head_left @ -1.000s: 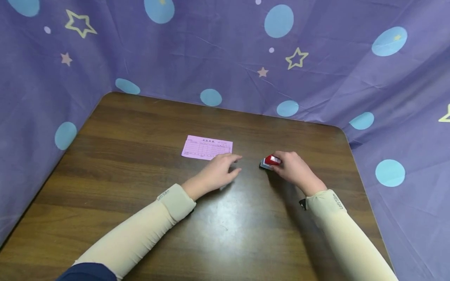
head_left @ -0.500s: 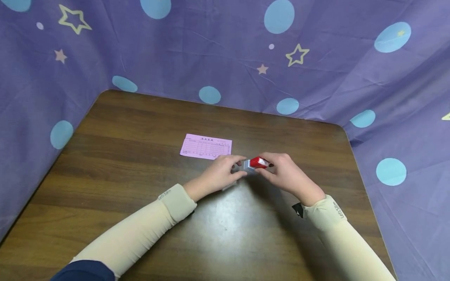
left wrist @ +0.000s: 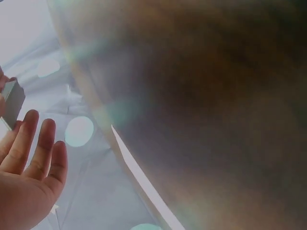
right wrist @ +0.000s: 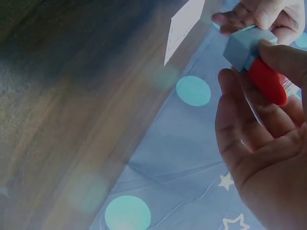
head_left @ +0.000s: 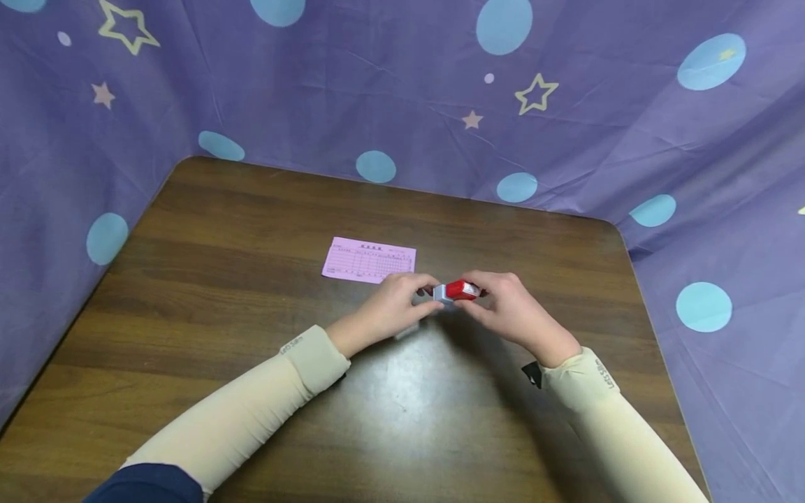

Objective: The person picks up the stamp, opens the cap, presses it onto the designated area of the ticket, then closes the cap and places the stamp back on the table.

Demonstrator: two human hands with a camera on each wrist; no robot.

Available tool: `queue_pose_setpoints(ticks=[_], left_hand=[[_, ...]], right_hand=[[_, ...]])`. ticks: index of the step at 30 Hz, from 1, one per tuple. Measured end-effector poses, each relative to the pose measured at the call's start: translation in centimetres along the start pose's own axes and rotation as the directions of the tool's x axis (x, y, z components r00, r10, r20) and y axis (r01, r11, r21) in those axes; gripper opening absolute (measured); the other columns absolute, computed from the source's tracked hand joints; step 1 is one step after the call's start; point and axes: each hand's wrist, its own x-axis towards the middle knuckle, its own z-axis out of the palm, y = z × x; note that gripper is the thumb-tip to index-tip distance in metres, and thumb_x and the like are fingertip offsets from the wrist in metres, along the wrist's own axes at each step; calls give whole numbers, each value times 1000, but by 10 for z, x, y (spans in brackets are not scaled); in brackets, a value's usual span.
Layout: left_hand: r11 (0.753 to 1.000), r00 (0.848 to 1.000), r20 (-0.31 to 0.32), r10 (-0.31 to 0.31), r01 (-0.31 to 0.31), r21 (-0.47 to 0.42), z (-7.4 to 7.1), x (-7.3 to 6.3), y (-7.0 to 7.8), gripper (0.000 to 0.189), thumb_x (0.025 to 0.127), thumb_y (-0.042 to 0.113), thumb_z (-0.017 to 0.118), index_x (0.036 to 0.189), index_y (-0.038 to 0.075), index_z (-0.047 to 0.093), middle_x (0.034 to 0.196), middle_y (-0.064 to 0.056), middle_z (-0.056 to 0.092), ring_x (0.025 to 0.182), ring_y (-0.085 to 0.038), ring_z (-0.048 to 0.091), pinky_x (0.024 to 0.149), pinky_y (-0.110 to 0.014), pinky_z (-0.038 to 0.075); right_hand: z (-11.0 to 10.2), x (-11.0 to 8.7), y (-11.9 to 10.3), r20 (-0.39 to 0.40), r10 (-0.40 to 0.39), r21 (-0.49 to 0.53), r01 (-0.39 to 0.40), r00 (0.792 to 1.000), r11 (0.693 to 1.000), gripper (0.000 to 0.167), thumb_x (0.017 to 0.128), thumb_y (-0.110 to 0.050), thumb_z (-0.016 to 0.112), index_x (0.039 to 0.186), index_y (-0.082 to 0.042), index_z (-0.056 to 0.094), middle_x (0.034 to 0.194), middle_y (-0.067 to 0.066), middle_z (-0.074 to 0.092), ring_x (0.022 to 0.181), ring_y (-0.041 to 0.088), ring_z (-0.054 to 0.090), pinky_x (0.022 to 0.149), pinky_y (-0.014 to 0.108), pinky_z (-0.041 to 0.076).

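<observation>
Both hands hold a stamp with a red handle (head_left: 462, 290) and a blue-grey block-shaped base or cap (head_left: 439, 294), raised above the table. My right hand (head_left: 512, 307) grips the red handle, its thumb reaching the block's edge in the right wrist view. From the other side, my left hand (head_left: 393, 307) pinches the grey block (right wrist: 247, 45) between thumb and fingers. In the left wrist view its other fingers (left wrist: 45, 148) stay extended, away from the block. A pink printed form (head_left: 365, 258) lies flat just behind my left hand, which covers its near right corner.
The brown wood-grain table (head_left: 251, 230) has rounded far corners. A purple curtain (head_left: 409, 77) with stars and blue dots hangs along its back and sides.
My right hand has brought the stamp left, off the table, to my left hand. The left thumb and fingers have closed on the grey block. The pink form has stayed put.
</observation>
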Motion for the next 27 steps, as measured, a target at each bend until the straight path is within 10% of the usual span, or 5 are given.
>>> queue_pose_setpoints(ticks=[27], left_hand=[[999,996,-75,45,-46,-14,-2,-1,-3,22,86,13,84,106,5,76,95,-3,74,87,-25,70,74,-35,52]], right_hand=[[-6,0,4,-36,-29,-26,28,999,999,28,86,-7,84,110,-9,71,93,-4,71,78,10,65,68,33,58]])
